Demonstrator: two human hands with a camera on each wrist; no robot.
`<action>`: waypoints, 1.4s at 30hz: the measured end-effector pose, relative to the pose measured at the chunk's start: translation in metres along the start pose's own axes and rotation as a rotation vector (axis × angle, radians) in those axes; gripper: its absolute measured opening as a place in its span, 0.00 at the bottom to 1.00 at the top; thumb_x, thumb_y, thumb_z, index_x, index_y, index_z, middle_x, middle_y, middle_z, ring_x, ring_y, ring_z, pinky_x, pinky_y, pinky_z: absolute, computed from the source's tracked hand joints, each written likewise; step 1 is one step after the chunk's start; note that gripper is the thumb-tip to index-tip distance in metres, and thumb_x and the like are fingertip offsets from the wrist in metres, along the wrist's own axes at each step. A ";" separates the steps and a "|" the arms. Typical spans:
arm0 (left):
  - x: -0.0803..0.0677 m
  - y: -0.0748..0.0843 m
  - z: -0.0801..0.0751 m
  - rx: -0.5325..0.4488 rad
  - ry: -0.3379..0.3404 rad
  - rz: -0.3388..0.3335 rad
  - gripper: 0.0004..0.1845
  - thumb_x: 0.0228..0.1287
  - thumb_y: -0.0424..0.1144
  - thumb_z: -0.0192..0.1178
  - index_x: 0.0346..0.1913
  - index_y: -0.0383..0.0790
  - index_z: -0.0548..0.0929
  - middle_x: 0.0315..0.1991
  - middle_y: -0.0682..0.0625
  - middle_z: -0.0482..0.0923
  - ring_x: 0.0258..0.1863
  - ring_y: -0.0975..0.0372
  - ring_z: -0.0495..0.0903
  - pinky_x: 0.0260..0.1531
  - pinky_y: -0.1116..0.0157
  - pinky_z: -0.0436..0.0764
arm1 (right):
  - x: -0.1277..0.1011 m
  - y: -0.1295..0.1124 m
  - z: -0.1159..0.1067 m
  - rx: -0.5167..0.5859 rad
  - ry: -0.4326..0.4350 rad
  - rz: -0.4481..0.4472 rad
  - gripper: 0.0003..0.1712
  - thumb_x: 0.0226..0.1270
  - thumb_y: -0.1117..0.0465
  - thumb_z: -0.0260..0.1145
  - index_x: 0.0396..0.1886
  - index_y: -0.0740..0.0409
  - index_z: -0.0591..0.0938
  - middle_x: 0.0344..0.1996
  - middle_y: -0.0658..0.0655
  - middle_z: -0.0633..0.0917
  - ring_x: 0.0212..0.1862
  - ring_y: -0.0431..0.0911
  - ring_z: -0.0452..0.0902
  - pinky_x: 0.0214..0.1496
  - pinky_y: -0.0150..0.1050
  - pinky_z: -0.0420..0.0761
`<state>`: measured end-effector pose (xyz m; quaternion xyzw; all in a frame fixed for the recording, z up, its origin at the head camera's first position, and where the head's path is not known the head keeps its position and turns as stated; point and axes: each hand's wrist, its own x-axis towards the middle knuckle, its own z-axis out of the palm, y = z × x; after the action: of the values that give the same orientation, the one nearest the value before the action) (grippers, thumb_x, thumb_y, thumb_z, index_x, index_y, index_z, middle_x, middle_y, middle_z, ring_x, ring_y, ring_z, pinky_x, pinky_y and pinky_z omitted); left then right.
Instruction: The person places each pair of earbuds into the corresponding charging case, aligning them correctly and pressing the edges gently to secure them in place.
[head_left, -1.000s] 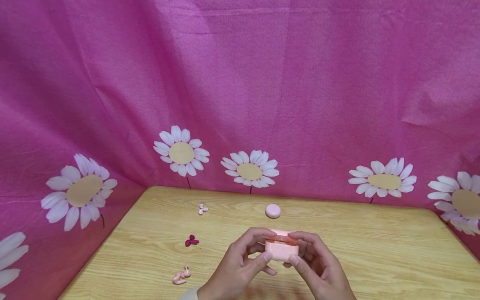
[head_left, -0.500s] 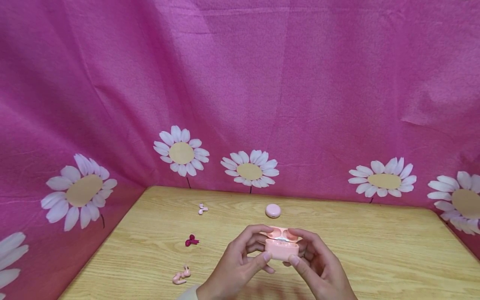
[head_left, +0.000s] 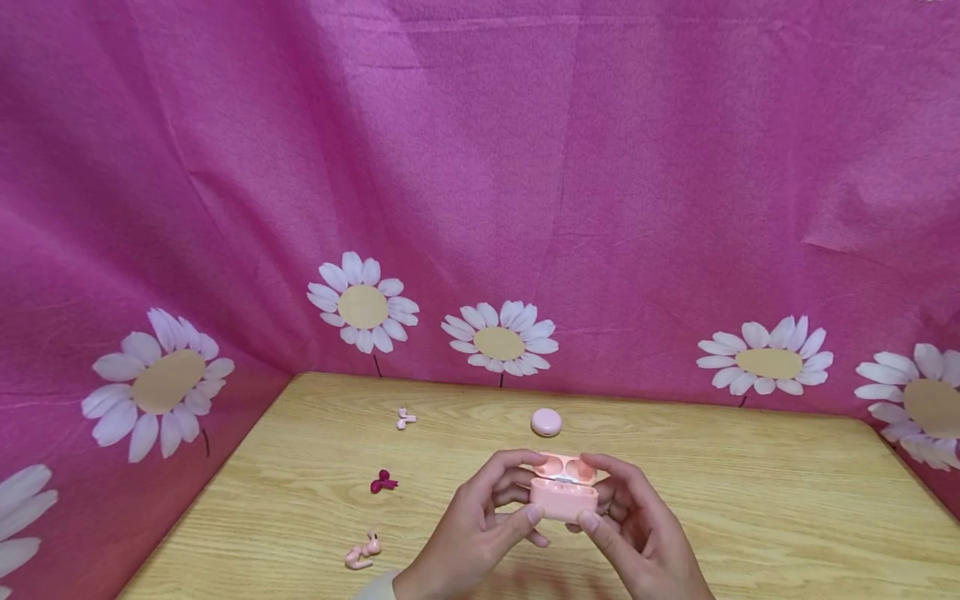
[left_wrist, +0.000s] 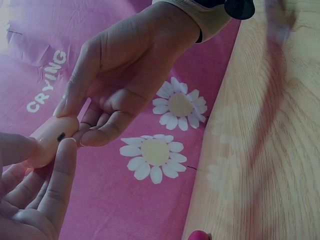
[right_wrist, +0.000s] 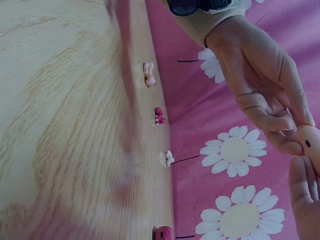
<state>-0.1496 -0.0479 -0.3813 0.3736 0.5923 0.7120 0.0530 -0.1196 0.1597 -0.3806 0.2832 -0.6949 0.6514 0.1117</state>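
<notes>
Earbud case [head_left: 564, 498], lid open, half-hidden by both hands.

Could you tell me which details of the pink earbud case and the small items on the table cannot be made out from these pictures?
- Pink earbud case: head view, its sides are covered by the left hand and right hand; whether its wells hold earbuds is too small to tell.
- Same case, right wrist view: cut off by the frame edge.
- Light pink earbuds, dark red earbuds: too small for detail.
</notes>
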 end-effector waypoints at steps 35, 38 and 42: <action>0.001 0.002 0.001 0.015 0.027 -0.044 0.34 0.68 0.28 0.56 0.72 0.48 0.56 0.50 0.30 0.74 0.48 0.58 0.80 0.38 0.54 0.84 | -0.003 -0.002 -0.004 -0.048 0.029 0.204 0.11 0.66 0.71 0.62 0.48 0.68 0.80 0.31 0.57 0.85 0.33 0.46 0.83 0.39 0.39 0.83; 0.000 0.002 -0.001 0.035 0.028 -0.048 0.34 0.68 0.28 0.57 0.72 0.48 0.55 0.50 0.32 0.76 0.47 0.58 0.80 0.39 0.55 0.84 | -0.003 0.001 -0.004 -0.048 0.005 0.176 0.11 0.66 0.71 0.62 0.47 0.68 0.80 0.32 0.55 0.85 0.33 0.45 0.83 0.38 0.40 0.84; -0.002 0.004 -0.002 0.064 0.030 -0.062 0.34 0.67 0.29 0.58 0.72 0.48 0.56 0.49 0.34 0.77 0.47 0.57 0.80 0.40 0.56 0.84 | -0.003 0.003 -0.003 -0.041 -0.019 0.148 0.10 0.66 0.72 0.62 0.46 0.68 0.81 0.34 0.55 0.85 0.33 0.45 0.83 0.37 0.41 0.84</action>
<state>-0.1481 -0.0521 -0.3785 0.3457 0.6267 0.6963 0.0543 -0.1198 0.1628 -0.3844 0.2351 -0.7282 0.6407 0.0625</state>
